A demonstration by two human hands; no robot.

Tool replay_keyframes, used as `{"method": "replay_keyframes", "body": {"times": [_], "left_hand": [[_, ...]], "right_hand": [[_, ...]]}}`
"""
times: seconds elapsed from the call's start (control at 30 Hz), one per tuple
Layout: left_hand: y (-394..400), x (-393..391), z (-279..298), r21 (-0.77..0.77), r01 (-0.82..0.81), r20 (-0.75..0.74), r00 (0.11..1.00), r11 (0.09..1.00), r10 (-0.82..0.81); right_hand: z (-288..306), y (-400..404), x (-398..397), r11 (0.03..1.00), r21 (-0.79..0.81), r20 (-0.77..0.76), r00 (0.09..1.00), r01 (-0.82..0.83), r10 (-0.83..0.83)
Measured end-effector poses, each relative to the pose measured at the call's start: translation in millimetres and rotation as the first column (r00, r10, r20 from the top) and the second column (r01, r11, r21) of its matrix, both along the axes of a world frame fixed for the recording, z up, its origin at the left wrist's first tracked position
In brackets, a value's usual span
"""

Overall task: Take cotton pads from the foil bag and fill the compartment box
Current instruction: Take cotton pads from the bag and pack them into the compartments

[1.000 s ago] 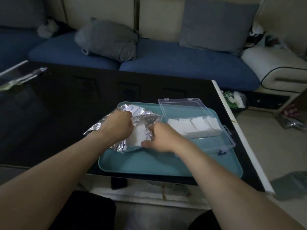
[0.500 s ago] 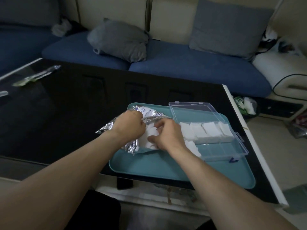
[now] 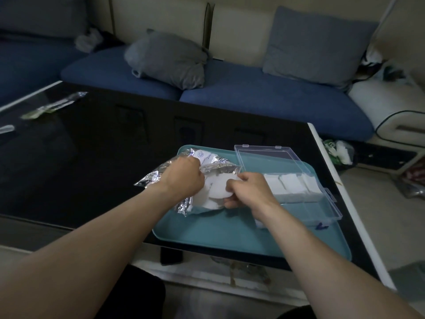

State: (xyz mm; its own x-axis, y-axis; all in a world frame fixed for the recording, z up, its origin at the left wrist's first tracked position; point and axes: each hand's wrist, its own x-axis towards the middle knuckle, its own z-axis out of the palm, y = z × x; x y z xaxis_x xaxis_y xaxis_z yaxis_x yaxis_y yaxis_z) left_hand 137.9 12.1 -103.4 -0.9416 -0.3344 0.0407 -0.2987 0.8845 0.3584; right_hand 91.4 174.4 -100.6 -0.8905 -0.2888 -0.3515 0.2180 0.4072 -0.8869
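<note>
Cotton pads (image 3: 217,188) are spilling from the mouth of the one foil bag (image 3: 158,174), which is lying at centre frame on the teal tray (image 3: 218,233) with its long axis running from lower left to upper right. The right hand (image 3: 249,191) is nearer them, its fingers curling around a few pads just left of its knuckles; the left hand (image 3: 182,178) is gripping the bag's upper edge. One clear compartment box (image 3: 296,192) is sitting right of centre, touching that wrist: three far cells are showing white stacks, while the near row is looking mostly unfilled.
</note>
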Motion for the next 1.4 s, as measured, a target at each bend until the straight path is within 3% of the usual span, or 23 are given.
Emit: {"method": "replay_keyframes", "body": {"times": [0.13, 0.23, 0.27, 0.33, 0.4, 0.47, 0.5, 0.53, 0.57, 0.6, 0.63, 0.67, 0.73, 0.9, 1.07, 1.27, 1.4], "left_hand": [[3.5, -2.2, -0.5, -0.025, 0.002, 0.085, 0.996, 1.000, 0.000], [12.5, 1.7, 5.1, -0.060, 0.054, 0.174, 0.984, 0.997, -0.043], [17.5, 4.1, 9.2, -0.053, 0.082, 0.138, 0.988, 0.995, -0.074], [30.7, 6.9, 19.5, -0.036, 0.194, -0.093, 0.976, 0.980, -0.196], [46.3, 9.2, 29.5, 0.002, 0.319, -0.368, 0.882, 0.948, -0.296], [64.5, 10.5, 37.0, 0.178, 0.347, -0.498, 0.839, 0.921, -0.219], [72.9, 11.0, 38.2, 0.360, 0.315, -0.486, 0.867, 0.878, -0.112], [80.4, 11.4, 40.1, 0.597, 0.273, -0.399, 0.917, 0.754, -0.015], [85.6, 10.0, 40.7, 0.814, 0.237, -0.288, 0.957, 0.531, 0.014], [88.6, 8.3, 40.3, 0.939, 0.205, -0.207, 0.978, 0.277, -0.021], [92.0, 6.5, 39.9, 0.981, 0.170, -0.163, 0.983, 0.090, -0.084], [94.4, 6.9, 40.6, 0.989, 0.145, -0.148, 0.981, -0.038, -0.124], [97.3, 3.7, 39.5, 0.988, 0.103, -0.114, 0.990, -0.115, -0.089], [106.6, -5.5, 36.3, 0.994, 0.093, -0.091, 0.995, -0.064, 0.041], [109.6, -9.3, 34.0, 0.991, 0.119, -0.124, 0.987, 0.056, 0.104], [103.5, -10.7, 41.5, 0.984, 0.134, -0.140, 0.989, -0.121, -0.044], [100.2, -8.4, 34.5, 0.980, 0.196, -0.196, 0.981, -0.037, -0.003]], "right_hand": [[8.1, 18.6, -10.4, 0.998, -0.025, -0.006, 0.998, 0.057, -0.057], [19.2, 41.4, -16.9, 1.000, 0.015, -0.010, 1.000, -0.011, 0.011], [21.2, 50.3, -17.8, 0.998, 0.031, 0.017, 0.998, -0.060, 0.060], [23.3, 69.4, -20.2, 0.987, 0.042, 0.076, 0.986, -0.153, 0.149], [26.8, 85.5, -23.6, 0.980, 0.019, 0.083, 0.977, -0.200, 0.198], [33.6, 96.5, -26.2, 0.975, -0.055, 0.056, 0.974, -0.215, 0.218], [37.5, 99.7, -26.1, 0.966, -0.111, 0.039, 0.971, -0.231, 0.237], [41.2, 101.9, -25.4, 0.952, -0.166, 0.010, 0.965, -0.258, 0.263], [44.0, 102.8, -23.9, 0.935, -0.196, -0.029, 0.955, -0.294, 0.294], [47.6, 102.5, -21.1, 0.922, -0.198, -0.069, 0.943, -0.333, 0.326], [49.5, 103.4, -19.2, 0.914, -0.186, -0.102, 0.933, -0.360, 0.346], [51.1, 102.3, -16.9, 0.913, -0.169, -0.125, 0.927, -0.371, 0.353], [52.8, 100.4, -15.6, 0.936, -0.148, -0.162, 0.942, -0.318, 0.294], [53.8, 102.3, -18.7, 0.984, -0.148, -0.228, 0.972, -0.098, 0.063], [53.4, 104.7, -19.3, 0.988, 0.042, -0.311, 0.938, -0.149, 0.155], [53.0, 114.5, -27.6, 0.993, -0.064, -0.344, 0.936, -0.100, 0.072], [57.3, 116.8, -26.4, 0.972, -0.207, -0.261, 0.963, -0.116, 0.059]]}}
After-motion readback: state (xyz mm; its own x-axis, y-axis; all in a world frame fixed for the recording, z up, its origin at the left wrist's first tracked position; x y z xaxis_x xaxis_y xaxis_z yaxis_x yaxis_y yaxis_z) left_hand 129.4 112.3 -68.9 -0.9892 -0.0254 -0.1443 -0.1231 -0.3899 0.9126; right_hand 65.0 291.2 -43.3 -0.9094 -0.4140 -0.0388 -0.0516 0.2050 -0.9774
